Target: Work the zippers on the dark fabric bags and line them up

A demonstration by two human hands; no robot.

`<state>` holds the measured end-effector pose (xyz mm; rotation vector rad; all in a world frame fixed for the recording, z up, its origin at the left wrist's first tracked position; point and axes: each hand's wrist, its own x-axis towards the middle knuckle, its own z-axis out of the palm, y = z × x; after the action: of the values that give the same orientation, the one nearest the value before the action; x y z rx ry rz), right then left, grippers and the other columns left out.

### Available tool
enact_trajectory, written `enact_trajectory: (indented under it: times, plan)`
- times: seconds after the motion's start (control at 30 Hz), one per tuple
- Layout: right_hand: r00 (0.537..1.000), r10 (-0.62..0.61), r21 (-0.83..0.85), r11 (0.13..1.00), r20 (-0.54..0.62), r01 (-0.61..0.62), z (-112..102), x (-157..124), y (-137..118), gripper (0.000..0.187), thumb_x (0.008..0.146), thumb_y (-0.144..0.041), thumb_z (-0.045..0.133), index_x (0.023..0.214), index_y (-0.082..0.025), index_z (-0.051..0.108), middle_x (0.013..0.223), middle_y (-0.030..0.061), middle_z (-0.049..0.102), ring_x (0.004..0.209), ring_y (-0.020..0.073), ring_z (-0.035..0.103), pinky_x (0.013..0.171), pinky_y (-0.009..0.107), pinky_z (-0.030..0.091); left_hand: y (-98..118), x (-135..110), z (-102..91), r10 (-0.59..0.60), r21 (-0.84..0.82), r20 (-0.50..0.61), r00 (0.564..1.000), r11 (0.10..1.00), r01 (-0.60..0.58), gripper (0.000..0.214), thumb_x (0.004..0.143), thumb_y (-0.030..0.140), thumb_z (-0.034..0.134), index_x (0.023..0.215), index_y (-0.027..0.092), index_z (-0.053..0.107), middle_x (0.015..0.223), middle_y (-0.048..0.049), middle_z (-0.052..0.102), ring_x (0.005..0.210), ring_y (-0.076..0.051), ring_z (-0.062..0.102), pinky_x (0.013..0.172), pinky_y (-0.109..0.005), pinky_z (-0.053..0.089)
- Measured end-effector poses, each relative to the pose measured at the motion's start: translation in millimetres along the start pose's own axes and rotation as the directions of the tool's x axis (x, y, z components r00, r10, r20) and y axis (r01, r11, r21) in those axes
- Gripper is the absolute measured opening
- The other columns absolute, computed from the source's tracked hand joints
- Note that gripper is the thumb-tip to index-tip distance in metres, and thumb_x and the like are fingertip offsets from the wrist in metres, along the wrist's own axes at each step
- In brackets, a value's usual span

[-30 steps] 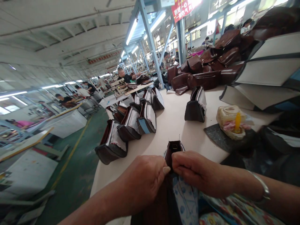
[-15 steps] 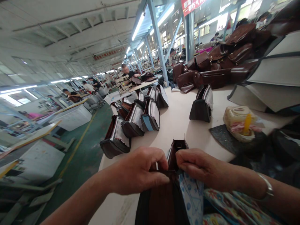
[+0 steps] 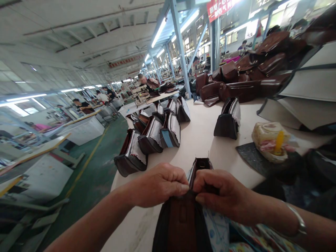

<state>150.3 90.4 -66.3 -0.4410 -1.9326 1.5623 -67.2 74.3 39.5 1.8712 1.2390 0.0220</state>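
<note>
A dark brown and black bag piece (image 3: 181, 227) stands at the table's near edge, its opening facing up and away from me. My left hand (image 3: 164, 185) pinches the left part of its near rim between thumb and fingers. Close beside it, my right hand (image 3: 228, 196) grips the same rim farther right, with fingers curled over the edge and thumb on the near side. A small metal fitting shows inside the far end of the opening. The fingers partly hide the rim.
Several unfinished bags (image 3: 151, 136) stand on the table (image 3: 195, 134) at left, with another bag (image 3: 227, 120) farther right. Finished brown bags (image 3: 241, 87) are heaped behind. A plastic container (image 3: 270, 140) with a yellow tool sits on a dark sheet at right. People work in the background.
My left thumb and fingers have closed on the rim. My right hand has shifted from a fist at the bag's opening to a grip on the rim, its thumb now showing below.
</note>
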Motion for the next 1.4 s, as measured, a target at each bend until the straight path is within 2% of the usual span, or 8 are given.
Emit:
enact_trajectory:
  times: [0.3, 0.47, 0.57, 0.7, 0.8, 0.97, 1.27, 1.4]
  plan:
    - [0.986, -0.158, -0.174, 0.974, -0.06, 0.146, 2.7, 1.1, 2.9, 0.006, 0.093, -0.018, 0.061, 0.089, -0.017, 0.066, 0.082, 0.0028, 0.063, 0.074, 0.0145, 0.057, 0.067, 0.026, 0.043, -9.0, 6.6, -0.5, -0.053, -0.266, 0.047, 0.997, 0.962, 0.064, 0.031, 0.095, 0.041, 0.053, 0.087, 0.013, 0.064, 0.069, 0.0031, 0.049, 0.063, -0.01, 0.041, 0.056, -0.022, 0.032]
    - [0.95, -0.3, -0.227, 0.934, -0.083, 0.275, 6.6, 0.6, -2.4, 0.009, 0.094, -0.011, 0.058, 0.089, -0.016, 0.064, 0.079, 0.0016, 0.059, 0.07, 0.0114, 0.055, 0.064, 0.022, 0.041, -5.3, 9.3, -0.9, -0.048, -0.143, 0.048, 0.998, 0.988, 0.055, 0.033, 0.099, 0.039, 0.048, 0.096, 0.012, 0.067, 0.075, 0.0012, 0.057, 0.066, -0.011, 0.048, 0.058, -0.021, 0.036]
    - [0.906, -0.423, -0.37, 0.847, -0.031, 0.383, 9.0, -2.2, -7.0, 0.014, 0.095, -0.006, 0.051, 0.095, -0.015, 0.062, 0.081, 0.0035, 0.059, 0.069, 0.0126, 0.053, 0.061, 0.024, 0.039, -2.0, 10.4, -2.6, 0.009, -0.014, 0.087, 0.996, 1.0, -0.008, 0.03, 0.099, 0.034, 0.05, 0.089, 0.013, 0.068, 0.073, 0.0019, 0.058, 0.068, -0.011, 0.05, 0.062, -0.021, 0.038]
    - [0.847, -0.518, -0.635, 0.616, 0.119, 0.466, 9.2, -8.2, -9.0, 0.021, 0.094, -0.004, 0.043, 0.101, -0.013, 0.061, 0.077, 0.0052, 0.058, 0.065, 0.0171, 0.047, 0.059, 0.031, 0.034, -0.4, 9.5, -2.5, 0.064, 0.008, 0.156, 0.986, 0.998, -0.066, 0.028, 0.098, 0.032, 0.052, 0.083, 0.014, 0.067, 0.072, 0.0036, 0.054, 0.069, -0.01, 0.049, 0.065, -0.02, 0.039]
    - [0.811, -0.522, -0.716, 0.457, 0.263, 0.527, 6.7, -11.5, -8.4, 0.023, 0.096, -0.005, 0.04, 0.104, -0.011, 0.061, 0.075, 0.0057, 0.057, 0.063, 0.0191, 0.043, 0.058, 0.035, 0.03, -1.4, 8.2, -1.7, 0.073, 0.053, 0.202, 0.977, 0.995, -0.085, 0.03, 0.099, 0.035, 0.05, 0.081, 0.015, 0.065, 0.071, 0.0037, 0.05, 0.069, -0.011, 0.048, 0.064, -0.021, 0.038]
    - [0.792, -0.45, -0.726, 0.362, 0.413, 0.585, 2.4, -13.0, -9.9, 0.026, 0.099, -0.011, 0.039, 0.111, -0.007, 0.062, 0.079, 0.0078, 0.058, 0.066, 0.021, 0.044, 0.059, 0.038, 0.028, -8.0, 10.7, -2.1, 0.089, 0.069, 0.259, 0.962, 0.992, -0.11, 0.032, 0.1, 0.037, 0.051, 0.082, 0.015, 0.066, 0.075, 0.0027, 0.052, 0.074, -0.012, 0.051, 0.067, -0.021, 0.039]
    - [0.771, -0.509, -0.761, 0.299, 0.383, 0.575, -0.2, -11.4, -12.8, 0.032, 0.102, -0.012, 0.035, 0.105, -0.006, 0.066, 0.078, 0.008, 0.06, 0.064, 0.0201, 0.043, 0.058, 0.038, 0.026, -2.0, 9.4, 5.5, 0.03, 0.179, 0.153, 0.988, 0.982, -0.058, 0.027, 0.096, 0.035, 0.055, 0.09, 0.015, 0.073, 0.077, 0.0018, 0.06, 0.074, -0.012, 0.055, 0.067, -0.02, 0.04]
    - [0.761, -0.528, -0.761, 0.291, 0.377, 0.579, -1.0, -12.6, -10.8, 0.037, 0.103, -0.013, 0.032, 0.104, -0.004, 0.067, 0.079, 0.0091, 0.062, 0.063, 0.0207, 0.042, 0.057, 0.038, 0.026, -1.2, 10.4, 8.2, -0.014, 0.085, 0.14, 0.99, 0.996, 0.002, 0.027, 0.093, 0.036, 0.059, 0.095, 0.015, 0.076, 0.079, 0.0011, 0.063, 0.076, -0.013, 0.057, 0.068, -0.019, 0.041]
